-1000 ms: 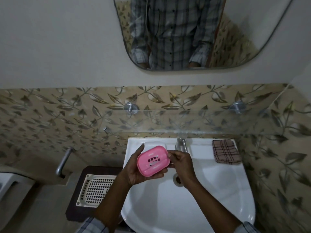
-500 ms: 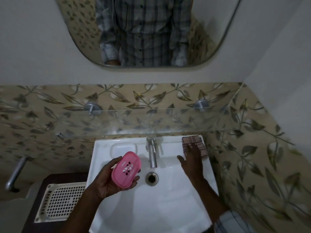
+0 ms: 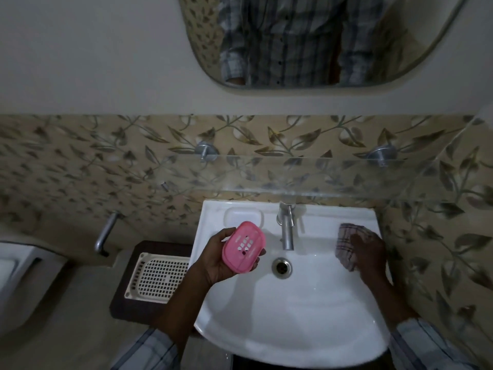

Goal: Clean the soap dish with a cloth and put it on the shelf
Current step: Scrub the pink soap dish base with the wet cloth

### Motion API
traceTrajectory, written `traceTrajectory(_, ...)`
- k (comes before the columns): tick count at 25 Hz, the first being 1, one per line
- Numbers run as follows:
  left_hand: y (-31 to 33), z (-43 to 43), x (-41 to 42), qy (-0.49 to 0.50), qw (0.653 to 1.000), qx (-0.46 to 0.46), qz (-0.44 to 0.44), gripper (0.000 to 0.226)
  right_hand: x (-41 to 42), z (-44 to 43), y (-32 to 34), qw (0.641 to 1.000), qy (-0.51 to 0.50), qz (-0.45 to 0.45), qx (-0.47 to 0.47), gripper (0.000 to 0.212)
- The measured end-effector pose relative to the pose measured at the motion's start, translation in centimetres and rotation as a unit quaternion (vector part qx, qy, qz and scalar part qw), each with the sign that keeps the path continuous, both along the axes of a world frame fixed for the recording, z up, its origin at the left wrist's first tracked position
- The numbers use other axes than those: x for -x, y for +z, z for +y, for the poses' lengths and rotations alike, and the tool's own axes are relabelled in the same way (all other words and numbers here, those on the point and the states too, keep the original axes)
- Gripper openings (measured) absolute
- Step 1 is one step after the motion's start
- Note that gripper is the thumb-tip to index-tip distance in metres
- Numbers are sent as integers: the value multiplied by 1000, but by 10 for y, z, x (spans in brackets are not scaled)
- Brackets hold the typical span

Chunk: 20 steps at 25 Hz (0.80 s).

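A pink soap dish (image 3: 244, 247) with slots in its base rests in my left hand (image 3: 218, 263), held above the left side of the white sink (image 3: 293, 316). My right hand (image 3: 369, 252) grips a checked cloth (image 3: 345, 243) over the sink's right side, and the cloth hangs crumpled from my fingers. A clear glass shelf (image 3: 306, 180) runs along the tiled wall just above the sink, on two metal brackets.
A chrome tap (image 3: 286, 228) stands at the back middle of the sink, with the drain (image 3: 281, 266) below it. A cream perforated tray (image 3: 157, 275) lies on a dark stand to the left. A mirror (image 3: 320, 41) hangs above.
My right hand left the soap dish, reached to the cloth at the sink's back right corner and lifted it toward me. The left hand kept holding the dish.
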<state>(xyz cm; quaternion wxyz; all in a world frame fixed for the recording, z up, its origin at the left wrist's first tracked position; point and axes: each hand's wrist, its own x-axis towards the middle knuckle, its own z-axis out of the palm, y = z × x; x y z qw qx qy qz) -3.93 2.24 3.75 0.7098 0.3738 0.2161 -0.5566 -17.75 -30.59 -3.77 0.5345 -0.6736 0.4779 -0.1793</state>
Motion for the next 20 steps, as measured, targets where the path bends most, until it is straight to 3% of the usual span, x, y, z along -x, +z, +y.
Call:
traceTrajectory(1,2,1,-1,0,1000,-1,1,60,8,15,10,987,-41,-67,-138,31)
traceTrajectory(2,3,3,-3,0,1000,-3,2,61,19,36,20,970,-35,-109,-216,27)
traceTrajectory(4,4,7,-6,-10,1000,-15,-3,62,31,85,44,958,70,-140,-240,16)
traceTrajectory(8,12,7,-14,-68,997,-24,-27,55,5,155,97,945,283,-163,32,37)
traceTrajectory(11,23,1,-20,-98,994,-26,-38,50,-30,170,113,877,345,-177,283,30)
traceTrajectory(15,33,-6,-23,-106,992,-18,-61,40,-44,188,104,785,447,-139,406,42)
traceTrajectory(17,35,-5,-24,-107,993,2,-58,36,-52,186,108,803,429,-142,388,35)
traceTrajectory(20,31,-1,-24,-103,994,18,-42,34,-55,187,115,773,442,-145,431,35)
